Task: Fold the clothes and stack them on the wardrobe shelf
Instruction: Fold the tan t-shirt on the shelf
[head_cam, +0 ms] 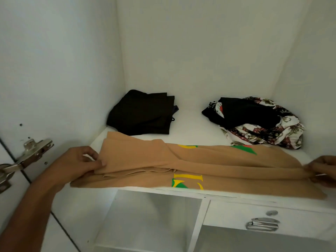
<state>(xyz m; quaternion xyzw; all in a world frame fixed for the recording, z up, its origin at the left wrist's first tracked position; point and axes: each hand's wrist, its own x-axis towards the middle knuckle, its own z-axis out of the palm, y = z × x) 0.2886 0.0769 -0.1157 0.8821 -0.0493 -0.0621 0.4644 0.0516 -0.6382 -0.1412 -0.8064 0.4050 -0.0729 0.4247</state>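
A tan garment point(209, 164) with yellow and green print lies stretched along the front edge of the white wardrobe shelf point(190, 122), partly folded over itself. The left hand point(80, 162) pinches its left folded edge, fingers point(98, 163) clamped on the cloth; the right hand point(323, 171) grips the right end (partly cut off by the frame). Behind sit a folded black stack point(141, 113) and a crumpled patterned pile point(260, 122), well apart. Below, a drawer point(263, 220) with a metal handle.
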